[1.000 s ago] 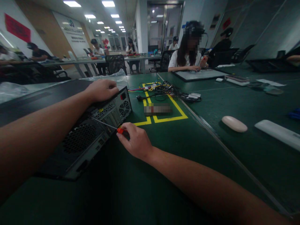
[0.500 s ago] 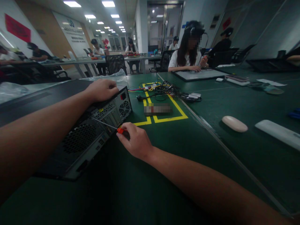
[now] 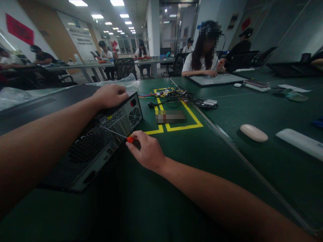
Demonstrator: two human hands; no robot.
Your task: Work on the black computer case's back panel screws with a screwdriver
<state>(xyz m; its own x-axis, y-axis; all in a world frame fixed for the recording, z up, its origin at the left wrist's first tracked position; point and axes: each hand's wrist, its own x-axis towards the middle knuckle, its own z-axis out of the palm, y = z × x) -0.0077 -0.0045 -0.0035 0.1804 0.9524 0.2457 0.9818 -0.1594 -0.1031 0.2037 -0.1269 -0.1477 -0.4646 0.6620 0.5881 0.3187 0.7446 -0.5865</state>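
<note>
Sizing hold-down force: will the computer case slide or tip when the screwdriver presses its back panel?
Tipping looks unlikely: the computer case lies flat on its broad side. Likely stiff and heavy, being a metal box. It could slide on the mat, though the left hand rests on top while the right hand holds the screwdriver.

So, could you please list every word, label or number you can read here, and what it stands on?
No text here is legible.
White wall banner: logo and lines, too blurred.
Red wall sign: too blurred.
Label inside the yellow tape outline: pixelated.
Stickers on the computer case: too small.
Screwdriver in the right hand: no print visible.
</note>
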